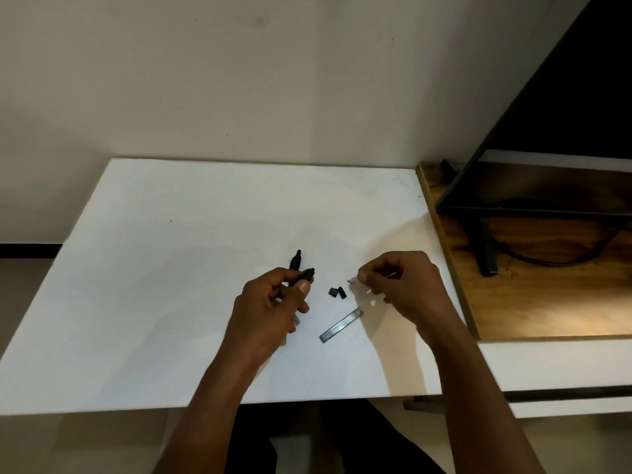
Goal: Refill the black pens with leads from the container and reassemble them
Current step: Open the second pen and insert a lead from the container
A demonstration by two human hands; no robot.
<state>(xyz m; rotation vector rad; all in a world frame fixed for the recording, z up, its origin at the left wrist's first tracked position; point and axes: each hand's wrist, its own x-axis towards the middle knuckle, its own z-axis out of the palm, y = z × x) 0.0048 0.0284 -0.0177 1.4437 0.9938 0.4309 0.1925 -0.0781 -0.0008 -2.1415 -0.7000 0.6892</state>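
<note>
White board, pale wall behind. Left hand grips a black pen. Right hand pinches something thin, a lead I judge. Container lies between the hands. Step: loading. Next I'd need steady alignment with the barrel.

On the tabletop, right of its middle, the left hand grips a pen barrel, and a second pen piece lies just behind it. Between the hands two small pen parts lie side by side, the lead container lies flat in front of them, and to their right the right hand pinches a thin stick. A neighbouring tabletop adjoins the right edge and carries a stand foot.
</note>
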